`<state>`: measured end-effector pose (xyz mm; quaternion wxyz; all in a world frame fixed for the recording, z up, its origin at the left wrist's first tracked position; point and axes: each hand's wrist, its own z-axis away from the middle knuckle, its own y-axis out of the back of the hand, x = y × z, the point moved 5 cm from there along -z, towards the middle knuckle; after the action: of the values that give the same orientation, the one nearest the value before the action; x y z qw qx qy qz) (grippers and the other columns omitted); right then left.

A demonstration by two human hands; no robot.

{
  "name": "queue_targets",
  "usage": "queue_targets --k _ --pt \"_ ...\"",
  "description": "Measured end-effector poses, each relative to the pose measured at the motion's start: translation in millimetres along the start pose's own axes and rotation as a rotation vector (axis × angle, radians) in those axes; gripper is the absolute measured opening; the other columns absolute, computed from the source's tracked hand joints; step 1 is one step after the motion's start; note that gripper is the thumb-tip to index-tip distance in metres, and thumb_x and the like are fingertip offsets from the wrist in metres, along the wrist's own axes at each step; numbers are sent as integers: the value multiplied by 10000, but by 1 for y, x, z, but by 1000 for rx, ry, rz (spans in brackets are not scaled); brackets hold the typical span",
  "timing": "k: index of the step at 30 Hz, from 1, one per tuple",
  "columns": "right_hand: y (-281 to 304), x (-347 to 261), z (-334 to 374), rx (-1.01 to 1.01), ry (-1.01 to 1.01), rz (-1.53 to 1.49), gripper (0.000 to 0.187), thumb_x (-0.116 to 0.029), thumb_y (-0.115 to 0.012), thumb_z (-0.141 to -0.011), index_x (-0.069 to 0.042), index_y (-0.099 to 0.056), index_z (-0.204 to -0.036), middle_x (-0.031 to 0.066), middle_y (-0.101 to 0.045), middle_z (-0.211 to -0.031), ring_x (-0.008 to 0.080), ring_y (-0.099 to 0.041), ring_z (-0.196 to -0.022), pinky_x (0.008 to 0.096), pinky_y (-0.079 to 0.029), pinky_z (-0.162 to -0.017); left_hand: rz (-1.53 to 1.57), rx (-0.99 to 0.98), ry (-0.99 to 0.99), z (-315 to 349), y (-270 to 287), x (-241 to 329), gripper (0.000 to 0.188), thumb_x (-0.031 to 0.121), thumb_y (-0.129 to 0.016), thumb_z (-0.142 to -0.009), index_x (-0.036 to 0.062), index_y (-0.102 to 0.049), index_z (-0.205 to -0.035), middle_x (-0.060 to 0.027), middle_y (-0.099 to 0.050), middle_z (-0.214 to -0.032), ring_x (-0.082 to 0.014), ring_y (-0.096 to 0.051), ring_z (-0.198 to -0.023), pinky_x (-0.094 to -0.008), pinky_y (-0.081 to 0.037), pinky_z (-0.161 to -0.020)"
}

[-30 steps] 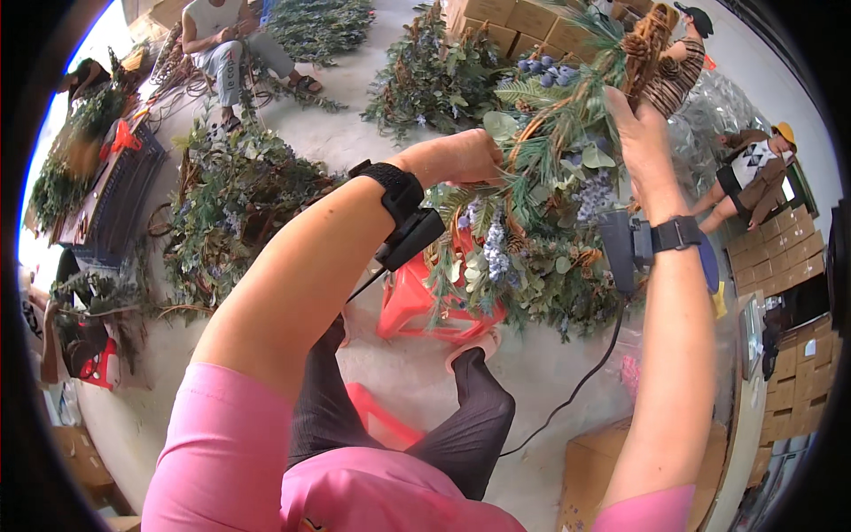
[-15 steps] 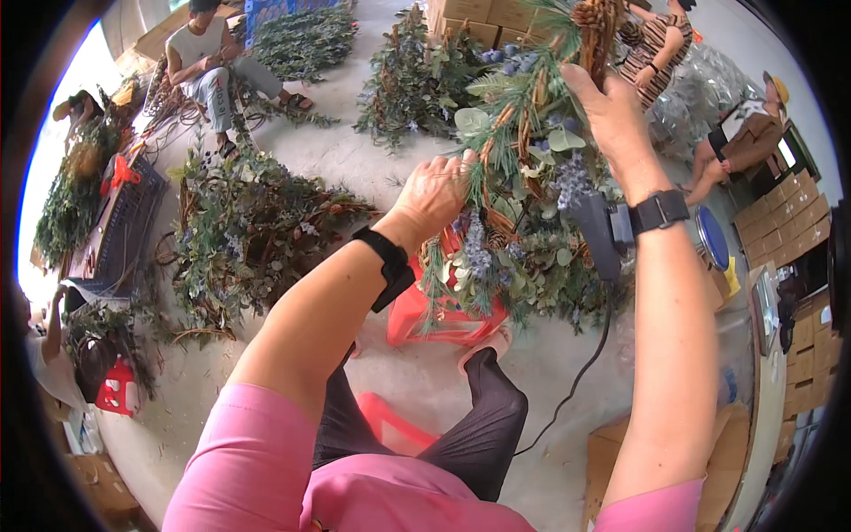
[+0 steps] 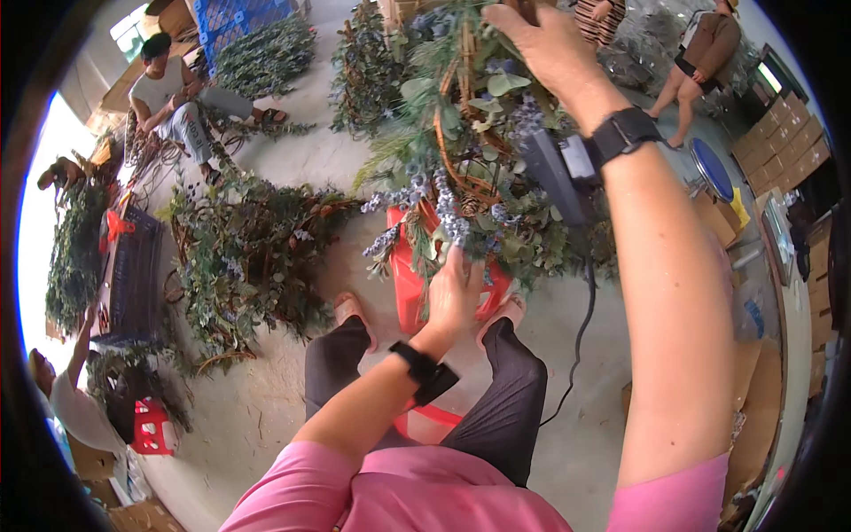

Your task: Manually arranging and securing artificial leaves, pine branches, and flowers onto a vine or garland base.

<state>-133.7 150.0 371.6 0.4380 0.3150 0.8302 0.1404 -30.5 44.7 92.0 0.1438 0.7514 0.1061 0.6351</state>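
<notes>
A leafy garland (image 3: 479, 168) with brown vines, pine needles, a pine cone and purple flower sprigs stands in front of me. My right hand (image 3: 554, 58) is closed round its upper part, and the fingertips are partly hidden by leaves. Low on the front, my left hand (image 3: 455, 293) pinches at the lower end of a purple flower sprig (image 3: 448, 208); its fingertips are partly covered. Behind that hand shows a red plastic stool (image 3: 403, 275). A dark grey device (image 3: 558, 177) with a black cable sits beside my right wrist.
More leafy garlands (image 3: 253, 257) lie on the floor to the left. A seated person (image 3: 168, 97) works at the far left. Blue crates (image 3: 235, 27) stand at the back. On the right are a round blue stool (image 3: 711, 168) and stacked cardboard boxes (image 3: 780, 142).
My left hand has moved down from the middle of the garland to its lower front. The right hand still grips the upper part, and the view has shifted.
</notes>
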Motion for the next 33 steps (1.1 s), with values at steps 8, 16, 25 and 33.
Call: queue_targets --k 8,16,25,33 --pt "-1 31 -5 8 66 197 508 -482 -537 -791 5 -560 -934 22 -534 -809 106 -422 -737 271 -362 -713 -143 181 195 -40 -3 -4 279 256 -615 -700 19 -584 -842 -208 -589 -747 -375 -564 -742 -416 -443 -650" --pt "1 20 -2 9 144 144 560 -535 -526 -773 25 -525 -765 -14 -401 -638 101 -338 -635 272 -329 -600 -723 -180 -147 -46 59 -4 172 208 -519 -739 47 -481 -788 -161 -578 -663 -332 -585 -622 -429 -465 -548" --pt "-3 26 -4 -74 58 118 580 -542 -514 -777 29 -546 -870 11 -475 -685 105 -383 -671 284 -364 -655 -606 225 -253 -68 47 -36 137 94 -520 -716 83 -472 -844 -138 -560 -661 -319 -566 -617 -428 -452 -570" --pt "-2 20 -4 40 117 149 575 -491 -547 -764 58 -555 -935 193 -606 -837 315 -577 -823 371 -417 -753 -520 -129 -159 -53 58 -35 177 189 -555 -733 28 -484 -747 -204 -529 -625 -373 -543 -652 -429 -432 -567"
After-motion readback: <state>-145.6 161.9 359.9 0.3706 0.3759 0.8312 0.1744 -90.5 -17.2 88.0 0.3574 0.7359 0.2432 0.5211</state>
